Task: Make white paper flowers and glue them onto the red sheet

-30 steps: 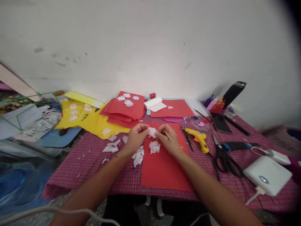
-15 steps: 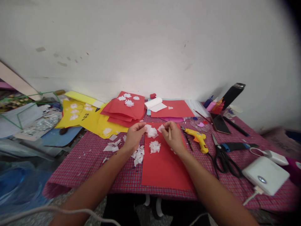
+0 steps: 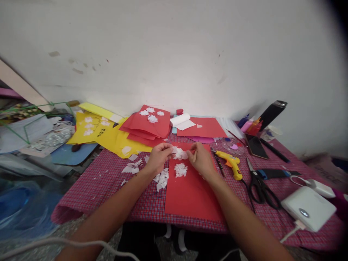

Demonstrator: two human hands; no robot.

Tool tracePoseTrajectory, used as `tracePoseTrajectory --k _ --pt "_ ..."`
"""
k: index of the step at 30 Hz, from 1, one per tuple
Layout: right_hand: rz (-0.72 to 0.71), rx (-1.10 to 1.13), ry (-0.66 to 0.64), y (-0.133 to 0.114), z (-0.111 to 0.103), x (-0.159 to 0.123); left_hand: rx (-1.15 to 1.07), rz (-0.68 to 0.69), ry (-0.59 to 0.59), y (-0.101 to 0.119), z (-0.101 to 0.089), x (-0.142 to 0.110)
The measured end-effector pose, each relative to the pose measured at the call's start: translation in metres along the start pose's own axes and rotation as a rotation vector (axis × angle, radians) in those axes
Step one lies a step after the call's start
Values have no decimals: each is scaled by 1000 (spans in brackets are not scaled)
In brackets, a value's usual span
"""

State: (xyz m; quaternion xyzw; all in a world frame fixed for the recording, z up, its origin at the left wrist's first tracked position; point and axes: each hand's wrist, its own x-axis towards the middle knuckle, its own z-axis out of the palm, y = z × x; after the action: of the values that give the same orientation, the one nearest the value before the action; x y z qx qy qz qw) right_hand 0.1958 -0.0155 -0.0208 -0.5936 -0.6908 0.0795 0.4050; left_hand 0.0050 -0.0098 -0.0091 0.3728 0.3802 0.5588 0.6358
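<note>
A red sheet (image 3: 193, 199) lies in front of me, with a ruffled white paper cluster (image 3: 181, 169) on it. Just above that is a second cluster of white paper bits (image 3: 179, 153), between my two hands. The fingertips of my left hand (image 3: 160, 158) pinch a small white paper piece (image 3: 174, 149) at this cluster's left side. My right hand (image 3: 201, 160) is closed on a thin pale stick (image 3: 195, 156), its fingertips at the cluster's right edge. Torn white paper scraps (image 3: 162, 179) lie beside the sheet, near my left wrist.
To the right lie a yellow glue gun (image 3: 230, 162), black scissors (image 3: 261, 188), a utility knife (image 3: 276, 173) and a white power device (image 3: 308, 208). Folded red sheets (image 3: 148, 128) and a white paper roll (image 3: 181, 119) are at the back. Yellow sheets (image 3: 112, 139) lie left.
My right hand has moved left towards the upper cluster, and the white piece at its fingertips now meets the cluster. My left fingers have shifted slightly along its left edge. The view has shifted a little.
</note>
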Motion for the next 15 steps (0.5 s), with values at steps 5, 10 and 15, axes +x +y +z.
tracePoseTrajectory --k 5,10,15 --pt "-20 429 85 -24 -17 -4 -6 -36 -4 1 1 0" --pt "22 686 -51 -40 -22 -12 18 -39 -21 0 0 1" --pt "23 608 -139 -40 -16 -16 41 -4 -71 -3 0 0"
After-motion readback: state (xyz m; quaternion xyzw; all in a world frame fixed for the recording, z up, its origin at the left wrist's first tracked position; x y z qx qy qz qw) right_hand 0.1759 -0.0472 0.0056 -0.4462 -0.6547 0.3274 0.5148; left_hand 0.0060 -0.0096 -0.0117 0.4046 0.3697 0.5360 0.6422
